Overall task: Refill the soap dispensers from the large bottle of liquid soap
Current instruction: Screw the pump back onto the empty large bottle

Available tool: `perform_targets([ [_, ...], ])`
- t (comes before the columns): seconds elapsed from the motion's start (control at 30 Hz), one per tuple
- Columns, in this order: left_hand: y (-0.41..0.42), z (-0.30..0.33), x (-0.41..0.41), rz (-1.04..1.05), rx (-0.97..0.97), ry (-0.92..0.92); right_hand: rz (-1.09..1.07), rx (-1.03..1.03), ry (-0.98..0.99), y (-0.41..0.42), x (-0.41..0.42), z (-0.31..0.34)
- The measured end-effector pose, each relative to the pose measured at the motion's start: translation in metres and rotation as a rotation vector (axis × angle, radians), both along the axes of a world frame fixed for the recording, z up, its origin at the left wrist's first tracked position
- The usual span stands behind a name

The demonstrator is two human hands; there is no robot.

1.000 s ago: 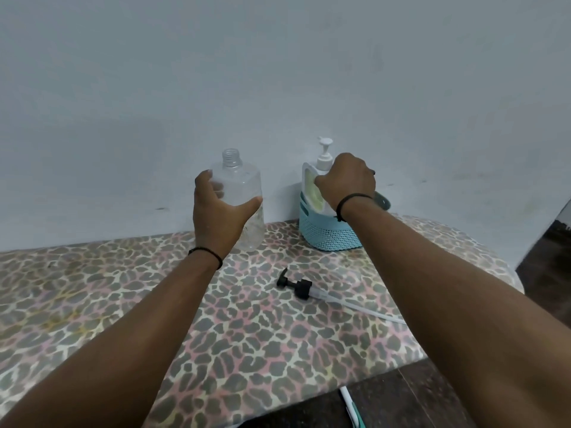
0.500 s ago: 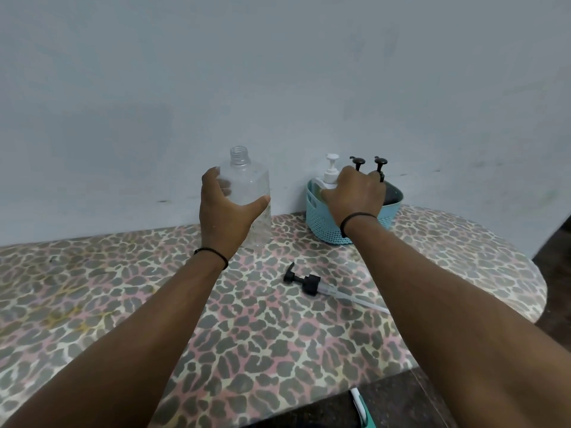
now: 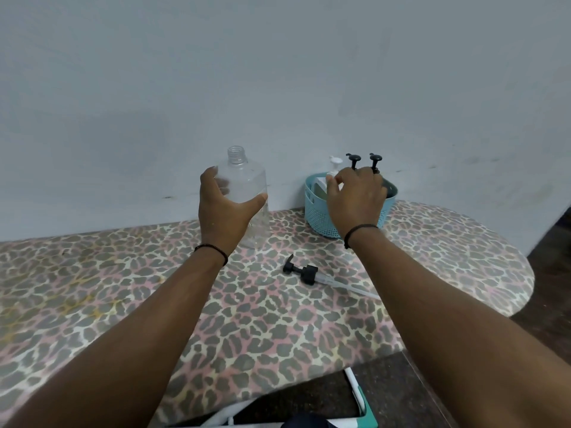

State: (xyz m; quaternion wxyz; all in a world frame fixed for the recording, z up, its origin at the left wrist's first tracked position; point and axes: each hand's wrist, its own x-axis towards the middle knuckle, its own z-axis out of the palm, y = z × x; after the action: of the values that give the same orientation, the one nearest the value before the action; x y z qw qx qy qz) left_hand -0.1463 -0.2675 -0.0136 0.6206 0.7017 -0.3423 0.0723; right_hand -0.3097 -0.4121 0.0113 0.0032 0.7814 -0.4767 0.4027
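A clear, empty dispenser bottle (image 3: 247, 186) stands upright on the leopard-print table (image 3: 123, 288) near the wall, its neck open with no pump in it. My left hand (image 3: 225, 211) grips its body from the left. Its black pump (image 3: 304, 271) with a clear tube lies loose on the table in front. My right hand (image 3: 355, 199) reaches into the teal basket (image 3: 318, 217), fingers curled around a white pump bottle (image 3: 335, 163) that stands inside. Two black pump heads (image 3: 354, 159) rise behind my fingers; their bottles are hidden.
The grey wall runs right behind the bottle and basket. The table's rounded right end (image 3: 519, 273) drops to a dark floor. A white and teal object (image 3: 358, 396) lies below the table's front edge.
My right hand has lowered the white pump bottle down into the basket, and the two black pump heads have come into sight. My left hand stays on the clear bottle.
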Motion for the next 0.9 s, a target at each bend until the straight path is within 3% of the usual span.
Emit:
perform_targets([
  [0.07,0.006,0.004,-0.002,0.010,-0.009,0.004,0.201,-0.025,-0.036,0.015,-0.009,-0.001],
  [0.1,0.009,0.006,-0.003,0.013,-0.012,0.005,0.314,0.062,0.016,0.024,-0.013,-0.002],
  [0.2,0.022,0.013,-0.008,0.011,-0.017,-0.003,0.482,0.422,0.456,0.049,-0.019,-0.006],
  [0.3,0.040,0.022,-0.014,0.014,-0.017,-0.029,0.474,0.490,0.769,0.067,-0.022,-0.014],
  [0.53,0.096,0.036,-0.020,0.049,0.016,-0.094,0.401,0.394,0.796,0.101,-0.025,0.000],
  [0.7,0.143,0.044,-0.023,0.072,0.082,-0.179,0.479,0.184,0.453,0.135,-0.034,0.049],
  [0.8,0.177,0.048,-0.027,0.105,0.116,-0.254,0.586,0.024,0.036,0.165,-0.047,0.080],
  [0.9,0.212,0.046,-0.031,0.159,0.160,-0.329,0.738,0.069,-0.501,0.201,-0.066,0.098],
])
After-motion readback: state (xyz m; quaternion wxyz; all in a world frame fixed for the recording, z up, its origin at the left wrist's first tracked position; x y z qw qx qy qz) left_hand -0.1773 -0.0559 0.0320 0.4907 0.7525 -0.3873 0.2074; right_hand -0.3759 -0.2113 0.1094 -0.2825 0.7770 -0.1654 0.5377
